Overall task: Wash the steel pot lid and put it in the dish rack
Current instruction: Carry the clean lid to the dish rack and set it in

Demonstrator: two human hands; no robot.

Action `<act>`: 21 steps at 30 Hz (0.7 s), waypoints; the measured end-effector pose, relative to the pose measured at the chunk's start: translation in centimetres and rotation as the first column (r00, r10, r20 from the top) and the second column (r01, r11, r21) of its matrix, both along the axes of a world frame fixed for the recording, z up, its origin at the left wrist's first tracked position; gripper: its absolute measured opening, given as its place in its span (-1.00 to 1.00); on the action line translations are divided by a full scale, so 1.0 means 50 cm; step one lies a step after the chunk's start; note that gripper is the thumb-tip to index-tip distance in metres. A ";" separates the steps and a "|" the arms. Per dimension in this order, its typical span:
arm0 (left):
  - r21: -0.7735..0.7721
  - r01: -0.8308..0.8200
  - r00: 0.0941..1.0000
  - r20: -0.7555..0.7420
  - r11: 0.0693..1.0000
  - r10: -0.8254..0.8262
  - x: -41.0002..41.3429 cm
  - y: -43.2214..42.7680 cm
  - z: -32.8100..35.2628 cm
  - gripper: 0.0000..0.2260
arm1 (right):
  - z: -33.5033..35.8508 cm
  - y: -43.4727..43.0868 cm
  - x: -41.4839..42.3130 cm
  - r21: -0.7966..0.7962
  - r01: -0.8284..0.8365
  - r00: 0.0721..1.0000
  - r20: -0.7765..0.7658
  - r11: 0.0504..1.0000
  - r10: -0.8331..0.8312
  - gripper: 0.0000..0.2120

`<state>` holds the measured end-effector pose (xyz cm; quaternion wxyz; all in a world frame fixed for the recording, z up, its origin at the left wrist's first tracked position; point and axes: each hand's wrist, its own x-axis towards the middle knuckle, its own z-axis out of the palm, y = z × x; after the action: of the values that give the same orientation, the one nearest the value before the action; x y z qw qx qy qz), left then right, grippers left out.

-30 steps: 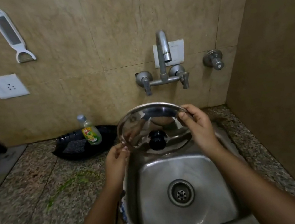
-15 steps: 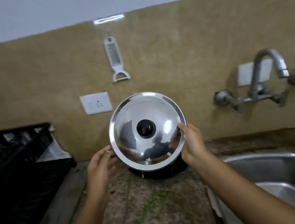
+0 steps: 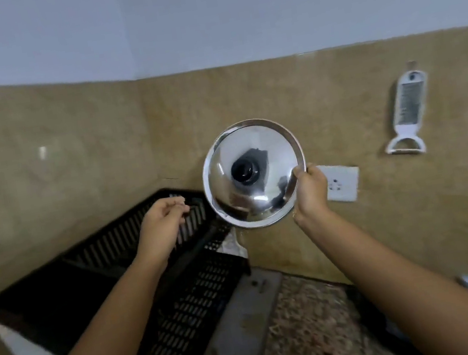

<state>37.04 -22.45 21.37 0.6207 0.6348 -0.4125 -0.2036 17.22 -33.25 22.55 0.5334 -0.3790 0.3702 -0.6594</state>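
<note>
The steel pot lid [image 3: 260, 191], shiny with a black knob in its middle, is held upright in the air in front of the tiled wall. My right hand [image 3: 311, 192] grips its right rim. My left hand [image 3: 164, 223] is off the lid, to its left, fingers loosely curled and holding nothing, hovering over the black slotted dish rack [image 3: 161, 307]. The rack fills the lower left, below and left of the lid, and water drips from the lid's lower edge.
A white wall socket [image 3: 344, 185] sits just right of my right hand. A white grater-peeler [image 3: 408, 114] hangs on the wall at the right. Speckled granite counter [image 3: 308, 335] runs along the bottom, with a grey strip beside the rack.
The view has swung left from the sink to the rack. The lid has moved left with my right hand. My left hand has let go of the rim and now hovers over the rack.
</note>
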 end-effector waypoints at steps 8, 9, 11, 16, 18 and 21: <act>0.138 -0.031 0.999 0.021 0.990 0.029 0.133 -0.060 -0.055 -0.89 | -0.021 -0.171 0.245 -0.109 0.010 0.985 -0.169 0.994 -0.029 -0.77; 0.147 -0.032 0.999 0.022 0.989 0.029 0.141 -0.066 -0.061 -0.90 | -0.030 -0.189 0.266 -0.106 0.006 0.983 -0.180 0.994 -0.025 -0.75; 0.160 -0.017 1.000 -0.012 0.987 0.019 0.147 -0.072 -0.069 -0.89 | -0.045 -0.219 0.299 -0.107 -0.009 0.980 -0.197 0.994 -0.012 -0.75; 0.147 0.004 0.996 -0.094 0.989 0.010 0.157 -0.082 -0.072 -0.85 | -0.069 -0.273 0.352 -0.128 -0.060 0.973 -0.228 0.990 0.030 -0.82; 0.134 0.006 0.995 -0.104 0.991 0.008 0.157 -0.084 -0.072 -0.86 | -0.080 -0.286 0.362 -0.097 -0.090 0.967 -0.246 0.991 0.064 -0.81; 0.128 0.014 0.994 -0.113 0.992 0.000 0.157 -0.088 -0.074 -0.85 | -0.094 -0.287 0.370 -0.040 -0.131 0.957 -0.266 0.991 0.116 -0.79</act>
<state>44.89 -26.85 17.67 0.6002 0.6595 -0.3651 -0.2673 35.70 -47.63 17.86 0.5085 -0.5006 0.3941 -0.5792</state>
